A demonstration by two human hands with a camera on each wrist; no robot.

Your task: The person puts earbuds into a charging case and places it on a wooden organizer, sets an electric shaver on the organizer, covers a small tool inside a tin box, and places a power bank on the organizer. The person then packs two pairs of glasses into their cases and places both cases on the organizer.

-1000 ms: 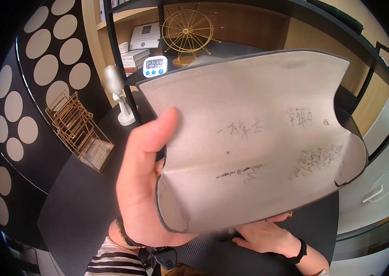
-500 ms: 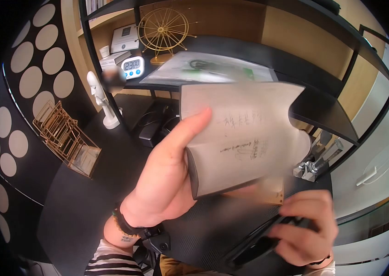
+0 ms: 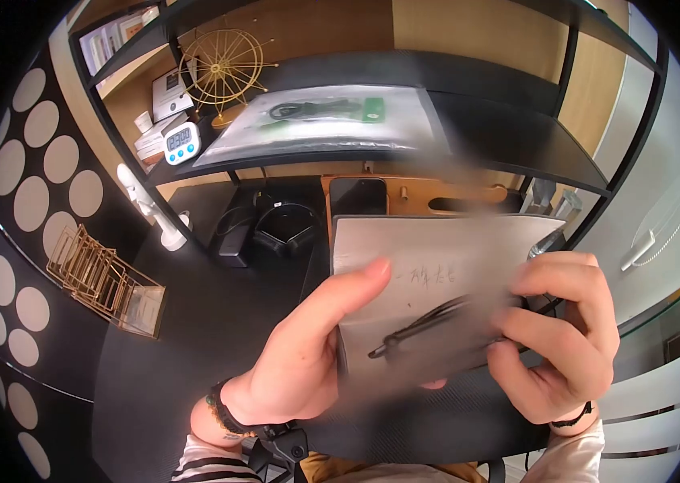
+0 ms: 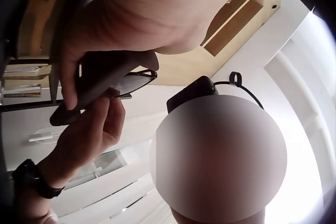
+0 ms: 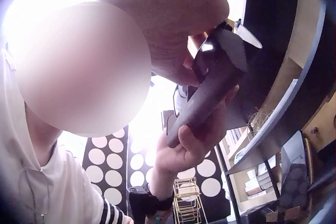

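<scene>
My left hand (image 3: 296, 350) grips an open glasses case (image 3: 372, 241), its thumb on the pale lining, which carries handwriting. The case's dark outside (image 5: 210, 100) faces the right wrist view. My right hand (image 3: 561, 338) pinches a pair of black-framed glasses (image 3: 416, 326) at the case's right side. One part of the frame reaches across the lining in the head view; a blurred patch hides much of the rest. In the left wrist view the glasses (image 4: 139, 81) show right at the case's opening, with the right hand (image 4: 89, 129) below.
Behind the case stands an orange-brown organizer (image 3: 412, 197) holding a dark phone-like slab (image 3: 358, 196). A shelf above bears a plastic-wrapped packet (image 3: 316, 121), a timer (image 3: 182, 143) and a gold wheel ornament (image 3: 222, 68). A wire rack (image 3: 103, 278) is at the left of the black table (image 3: 187, 354).
The glasses case has come lower and farther from the head camera. My right hand has risen from below, bringing the black glasses up to the case's lining. The head view has shifted.
</scene>
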